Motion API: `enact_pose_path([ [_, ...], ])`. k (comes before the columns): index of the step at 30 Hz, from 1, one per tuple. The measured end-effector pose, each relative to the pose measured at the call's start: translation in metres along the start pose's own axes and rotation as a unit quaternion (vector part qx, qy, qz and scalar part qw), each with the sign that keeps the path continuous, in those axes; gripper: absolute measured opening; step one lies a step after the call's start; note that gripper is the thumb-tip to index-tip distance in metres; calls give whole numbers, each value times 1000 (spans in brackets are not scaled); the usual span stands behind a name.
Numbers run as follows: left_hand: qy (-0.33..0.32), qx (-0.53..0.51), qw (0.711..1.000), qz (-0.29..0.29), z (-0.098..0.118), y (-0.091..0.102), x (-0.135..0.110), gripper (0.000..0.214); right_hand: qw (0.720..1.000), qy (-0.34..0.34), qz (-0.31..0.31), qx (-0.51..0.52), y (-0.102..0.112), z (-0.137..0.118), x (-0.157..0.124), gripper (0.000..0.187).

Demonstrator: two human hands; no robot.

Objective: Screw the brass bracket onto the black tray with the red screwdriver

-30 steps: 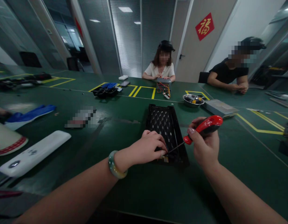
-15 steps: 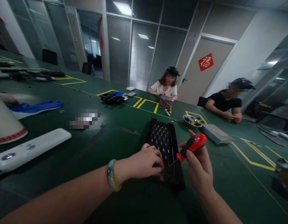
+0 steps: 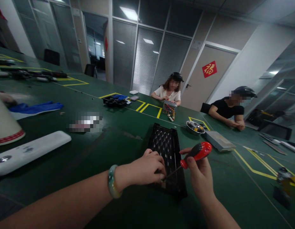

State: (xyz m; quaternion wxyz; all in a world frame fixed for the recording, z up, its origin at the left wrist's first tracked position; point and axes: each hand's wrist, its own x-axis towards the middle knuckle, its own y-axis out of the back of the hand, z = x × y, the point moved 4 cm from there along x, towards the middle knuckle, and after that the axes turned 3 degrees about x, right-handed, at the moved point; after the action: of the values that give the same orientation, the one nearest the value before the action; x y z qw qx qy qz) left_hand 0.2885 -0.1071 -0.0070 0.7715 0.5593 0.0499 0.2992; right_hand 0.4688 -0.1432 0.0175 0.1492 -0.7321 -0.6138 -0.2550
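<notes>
On the green table before me lies a long black plastic panel (image 3: pixel 163 140) with a raised rim and a quilted, slotted face. My right hand (image 3: pixel 202 171) is closed round the red and black handle of a screwdriver (image 3: pixel 200 150). Its thin shaft slants down to the left, towards the panel's near end. My left hand (image 3: pixel 149 168), a green bangle (image 3: pixel 114 181) on its wrist, rests over the panel's left side. Its fingers are curled, thumb and fingertips pinched together by the screwdriver's tip. What they pinch is too small and dark to make out.
To the left lie a long white device (image 3: pixel 32 151), a pale cone-shaped object (image 3: pixel 6 124) and a blue glove (image 3: pixel 37 108). Beyond the panel are a metal bowl (image 3: pixel 195 128) of parts and a grey box (image 3: pixel 219 140). Two people (image 3: pixel 170 89) sit across the table; one handles a wired metal box (image 3: pixel 169 106).
The view has tilted a little, so the scene sits slightly differently in the picture. My right hand has turned the screwdriver handle slightly lower; both hands keep their places at the panel.
</notes>
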Motion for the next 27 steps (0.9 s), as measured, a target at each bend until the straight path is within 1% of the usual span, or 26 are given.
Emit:
enact_pose_path([
  [4, -1, -5, 1000, -2, 1, 1, 1, 10, 995, 49, 1, -86, 4, -3, -3, 14],
  [6, -1, -3, 1000, -3, 0, 1, 1, 10, 993, 65, 14, -99, 5, -6, -6, 17],
  [7, -1, -3, 1000, -3, 0, 1, 1, 11, 993, 70, 31, -93, 6, -7, -6, 19],
  [10, -4, -5, 1000, -3, 1, 0, 1, 12, 990, 66, 120, -39, 11, -10, -6, 24],
  [13, -11, -15, 1000, -7, 1, 1, 2, 13, 972, 52, 227, 31, 21, -6, -1, 29],
  [15, -9, -20, 1000, -4, -1, 5, 2, 17, 959, 33, 274, 59, 27, 1, 3, 32],
  [16, 0, -18, 1000, 6, -5, 9, 3, 19, 956, 18, 287, 64, 29, 6, 6, 33],
  [18, 40, 1, 998, 39, -15, 17, 3, 22, 954, -11, 293, 62, 33, 15, 9, 37],
  [20, 91, 41, 993, 68, -28, 25, 2, 22, 956, -30, 288, 45, 34, 22, 11, 39],
  [22, 121, 90, 986, 71, -38, 30, 0, 20, 959, -38, 279, 28, 33, 26, 11, 40],
  [24, 126, 134, 981, 60, -42, 31, -2, 19, 964, -40, 263, 18, 31, 27, 10, 39],
  [27, 111, 164, 979, 46, -39, 28, -4, 19, 972, -22, 233, 5, 26, 24, 8, 35],
])
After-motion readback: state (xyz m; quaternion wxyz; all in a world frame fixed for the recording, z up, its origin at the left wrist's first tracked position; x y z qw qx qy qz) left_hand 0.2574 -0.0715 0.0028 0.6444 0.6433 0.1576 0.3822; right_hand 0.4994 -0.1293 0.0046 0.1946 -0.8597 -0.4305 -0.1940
